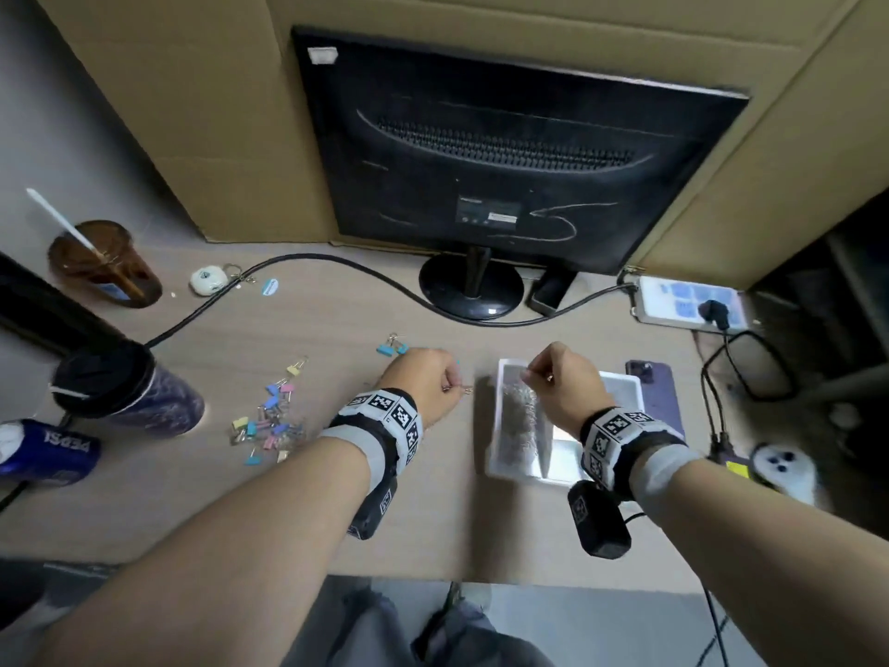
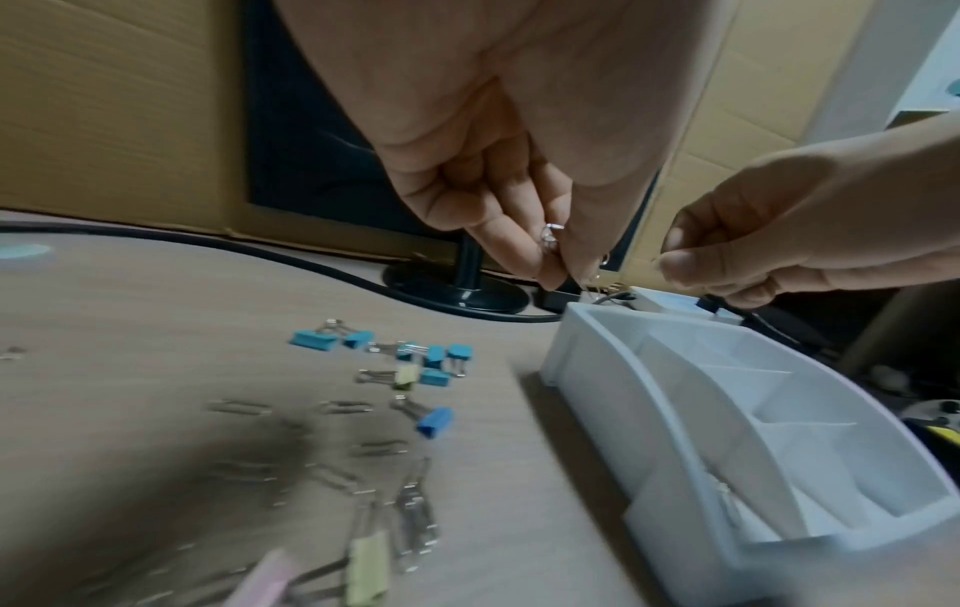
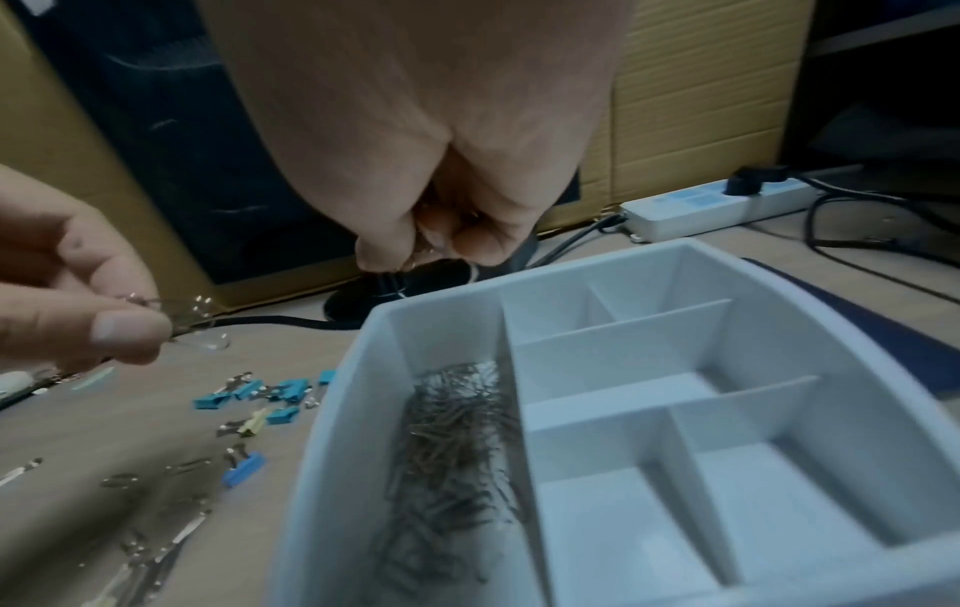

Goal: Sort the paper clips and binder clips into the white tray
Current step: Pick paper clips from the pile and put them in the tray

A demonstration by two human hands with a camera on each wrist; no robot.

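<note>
The right hand [image 1: 558, 382] pinches paper clips directly above the white tray [image 3: 332, 410]'s long left compartment; the left hand [image 1: 423, 382], also pinching clips [image 3: 200, 328], waits just left of it.

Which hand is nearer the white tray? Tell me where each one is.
Right. The right hand hangs above the white tray, over its paper-clip compartment. The left hand is off the tray's left side, above the desk.
</note>
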